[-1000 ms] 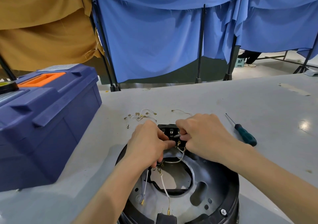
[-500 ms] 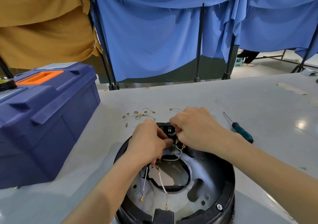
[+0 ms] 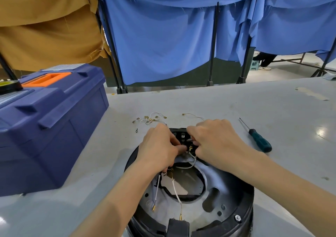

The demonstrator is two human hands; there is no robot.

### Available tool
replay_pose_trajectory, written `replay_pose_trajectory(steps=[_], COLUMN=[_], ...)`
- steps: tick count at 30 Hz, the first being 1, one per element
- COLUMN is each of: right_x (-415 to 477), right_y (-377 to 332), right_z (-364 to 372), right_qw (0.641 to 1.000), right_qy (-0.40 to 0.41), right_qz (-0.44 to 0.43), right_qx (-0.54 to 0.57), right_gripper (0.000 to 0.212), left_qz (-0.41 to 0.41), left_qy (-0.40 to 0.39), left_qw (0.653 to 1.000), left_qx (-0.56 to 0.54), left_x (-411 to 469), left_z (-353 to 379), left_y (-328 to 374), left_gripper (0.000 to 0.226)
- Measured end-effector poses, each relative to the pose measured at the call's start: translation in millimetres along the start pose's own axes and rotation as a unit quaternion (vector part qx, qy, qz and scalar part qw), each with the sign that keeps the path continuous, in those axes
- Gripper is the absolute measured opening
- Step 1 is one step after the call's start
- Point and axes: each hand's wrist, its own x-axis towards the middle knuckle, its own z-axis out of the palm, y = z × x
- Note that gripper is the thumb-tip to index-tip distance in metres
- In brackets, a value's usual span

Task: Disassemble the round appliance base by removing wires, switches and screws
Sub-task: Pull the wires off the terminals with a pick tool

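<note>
Blue toolbox (image 3: 51, 124) sits far left on the bench (image 3: 200, 102). Loose wire bits (image 3: 149, 119) lie on the bench just beyond the hands. Left hand (image 3: 160, 147) is over the far rim of the round appliance base (image 3: 227, 200), grip curled tight round white wires (image 3: 175, 191) that hang below it into the base. Black switch block (image 3: 181, 136) is at the base's far edge, between both hands. Right hand (image 3: 216, 140) has its grip pinched on the brass terminal (image 3: 190, 148) at the block. Base lies centre, near bench edge. Screwdriver (image 3: 260, 142) lies to the right, apart from the base.
</note>
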Motion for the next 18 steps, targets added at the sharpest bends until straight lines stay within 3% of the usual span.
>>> replay_pose_trajectory(steps=[7,11,18], right_x=[2,9,24], right_y=[-5,-4,6], right_z=[0,-4,-13], right_qw=[0.997,0.998,0.997], right_qy=[-0.023,-0.011,0.004], right_qz=[-0.051,-0.053,-0.076], right_qx=[-0.059,-0.043,0.017], right_gripper=[0.017,0.037,0.026], left_qz=[-0.004,-0.003,0.002], left_qy=[-0.005,-0.008,0.006], left_qw=[1.0,1.0,1.0], left_qx=[-0.014,-0.012,0.005], left_x=[1,0,-2], left_z=[2,0,-1], left_y=[-2,1,2], left_gripper=[0.016,0.02,0.017])
